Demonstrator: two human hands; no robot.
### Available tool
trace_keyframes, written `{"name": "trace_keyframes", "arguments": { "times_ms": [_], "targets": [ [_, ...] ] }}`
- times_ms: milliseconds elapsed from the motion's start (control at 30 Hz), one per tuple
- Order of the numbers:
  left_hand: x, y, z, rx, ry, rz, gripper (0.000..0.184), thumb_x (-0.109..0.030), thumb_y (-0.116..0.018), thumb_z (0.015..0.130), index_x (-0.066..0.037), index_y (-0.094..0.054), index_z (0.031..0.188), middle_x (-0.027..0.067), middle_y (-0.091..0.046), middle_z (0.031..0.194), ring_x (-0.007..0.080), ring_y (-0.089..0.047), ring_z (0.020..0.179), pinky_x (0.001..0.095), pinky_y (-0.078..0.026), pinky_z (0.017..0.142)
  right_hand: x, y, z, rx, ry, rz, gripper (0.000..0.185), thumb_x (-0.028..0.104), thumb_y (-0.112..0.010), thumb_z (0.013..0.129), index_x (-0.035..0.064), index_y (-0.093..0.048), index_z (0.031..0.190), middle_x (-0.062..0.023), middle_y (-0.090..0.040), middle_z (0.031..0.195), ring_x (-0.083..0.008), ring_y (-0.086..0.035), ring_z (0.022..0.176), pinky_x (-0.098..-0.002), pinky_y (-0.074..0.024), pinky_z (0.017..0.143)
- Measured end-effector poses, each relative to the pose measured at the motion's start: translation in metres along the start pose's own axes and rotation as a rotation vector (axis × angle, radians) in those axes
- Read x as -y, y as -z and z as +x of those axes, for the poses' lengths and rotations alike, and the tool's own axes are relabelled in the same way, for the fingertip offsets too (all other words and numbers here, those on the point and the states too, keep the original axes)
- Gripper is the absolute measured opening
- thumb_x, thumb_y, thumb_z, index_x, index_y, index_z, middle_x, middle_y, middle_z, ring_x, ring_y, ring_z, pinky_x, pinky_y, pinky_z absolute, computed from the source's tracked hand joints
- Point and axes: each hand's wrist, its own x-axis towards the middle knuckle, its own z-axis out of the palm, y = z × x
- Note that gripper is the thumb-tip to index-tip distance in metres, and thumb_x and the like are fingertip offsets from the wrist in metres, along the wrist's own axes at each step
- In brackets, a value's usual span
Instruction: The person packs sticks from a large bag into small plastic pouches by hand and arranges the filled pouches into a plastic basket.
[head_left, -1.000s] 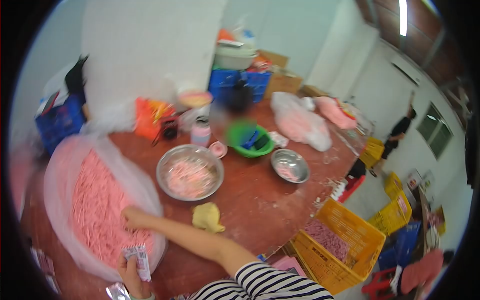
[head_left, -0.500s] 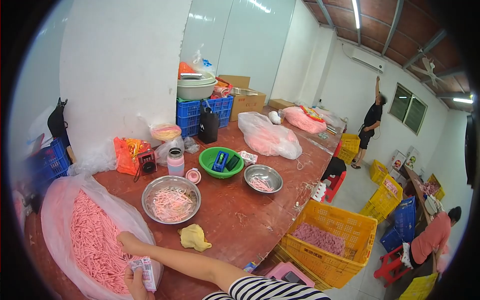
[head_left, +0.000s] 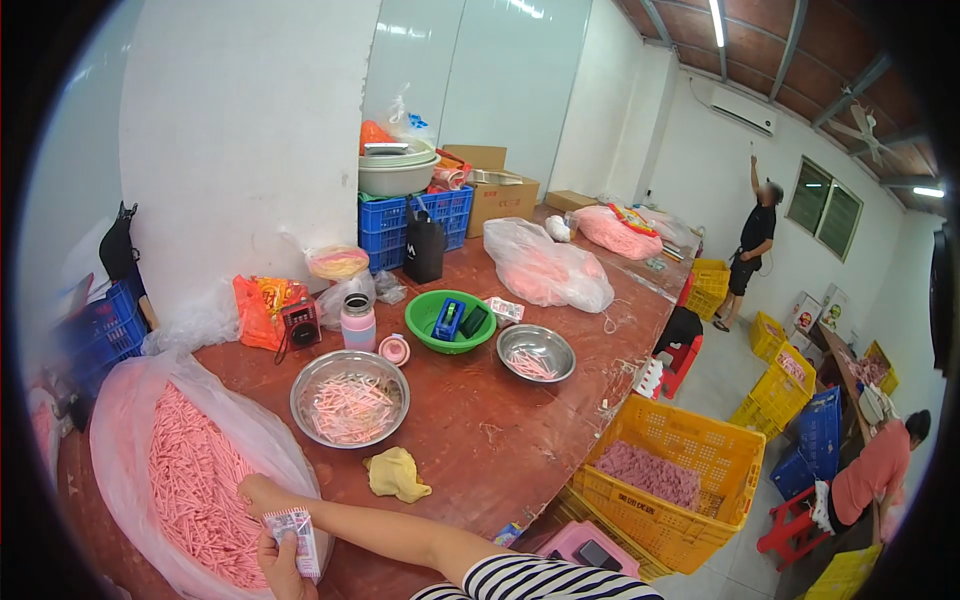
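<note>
My left hand [head_left: 285, 568], at the bottom left, has its fingers round a small printed packet [head_left: 293, 541] held upright. Just above it, my right hand [head_left: 262, 495] reaches across to the edge of the pink sticks [head_left: 195, 480] in a large clear plastic bag [head_left: 120, 440]. Its fingertips are hidden against the sticks, so what they hold is unclear. A metal bowl [head_left: 301, 420] with more pink sticks stands to the right of the bag, with a crumpled yellow cloth [head_left: 397, 474] in front of it.
On the red table [head_left: 470, 450] are a green basin [head_left: 450, 342], a smaller metal bowl [head_left: 565, 368], a pink bottle [head_left: 358, 325] and filled plastic bags [head_left: 545, 270]. A yellow crate [head_left: 650, 510] stands at the right edge. One person [head_left: 757, 240] stands far back; another [head_left: 872, 470] sits at right.
The camera view first swung, then steadied and shifted slightly. The packet in my left hand is now more upright and closer in front of my right wrist. The right hand stays at the sticks.
</note>
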Motion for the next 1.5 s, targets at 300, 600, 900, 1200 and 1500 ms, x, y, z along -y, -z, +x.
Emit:
{"name": "trace_keyframes", "arguments": {
  "times_ms": [300, 600, 900, 1200, 1500],
  "targets": [
    [-0.028, -0.011, -0.015, -0.195, 0.006, 0.079, 0.021, 0.001, -0.054, 0.087, 0.000, -0.060, 0.107, 0.0060, -0.064, 0.097, 0.0138, -0.061, 0.086, 0.0279, -0.051, 0.076, 0.015, 0.044, 0.008, 0.202, -0.116, 0.086, 0.018, 0.016, -0.070, 0.064, 0.0034, -0.060, 0.072, -0.0132, -0.062, 0.075, -0.0267, -0.058, 0.070, -0.0428, -0.0467, 0.065],
    [-0.050, 0.035, -0.027, -0.344, -0.057, 0.154, 0.014, -0.009, -0.063, 0.090, 0.000, -0.066, 0.100, -0.0007, -0.065, 0.084, 0.0069, -0.058, 0.076, 0.0229, -0.048, 0.068, 0.093, 0.133, 0.036, 0.438, -0.376, 0.884, 0.009, 0.007, -0.072, 0.079, 0.0023, -0.066, 0.084, 0.0002, -0.059, 0.071, -0.0086, -0.055, 0.059, -0.0220, -0.0431, 0.053],
    [-0.043, 0.055, -0.020, -0.412, -0.216, 0.567, 0.015, -0.011, -0.063, 0.091, 0.002, -0.069, 0.091, 0.0012, -0.061, 0.074, 0.0070, -0.052, 0.068, 0.0235, -0.043, 0.061, 0.117, 0.128, 0.051, 0.488, -0.322, 1.144, 0.014, 0.004, -0.074, 0.078, -0.0002, -0.065, 0.087, -0.0032, -0.060, 0.070, -0.0083, -0.054, 0.055, -0.0205, -0.0425, 0.047],
    [-0.047, 0.050, -0.010, -0.388, -0.251, 0.625, 0.017, -0.012, -0.061, 0.094, 0.003, -0.068, 0.093, 0.0048, -0.058, 0.075, 0.0102, -0.053, 0.069, 0.0253, -0.043, 0.061, 0.127, 0.122, 0.047, 0.504, -0.250, 0.960, 0.011, 0.001, -0.072, 0.079, 0.0011, -0.068, 0.089, -0.0016, -0.063, 0.071, -0.0051, -0.054, 0.055, -0.0184, -0.0407, 0.046],
    [-0.035, 0.045, 0.000, -0.390, -0.343, 0.688, 0.015, -0.010, -0.061, 0.093, 0.002, -0.068, 0.094, 0.0065, -0.059, 0.076, 0.0127, -0.054, 0.071, 0.0267, -0.044, 0.063, 0.126, 0.139, 0.039, 0.601, -0.215, 0.831, 0.012, 0.000, -0.072, 0.078, 0.0008, -0.068, 0.090, -0.0017, -0.065, 0.074, -0.0040, -0.054, 0.058, -0.0183, -0.0416, 0.049]
  ]
}}
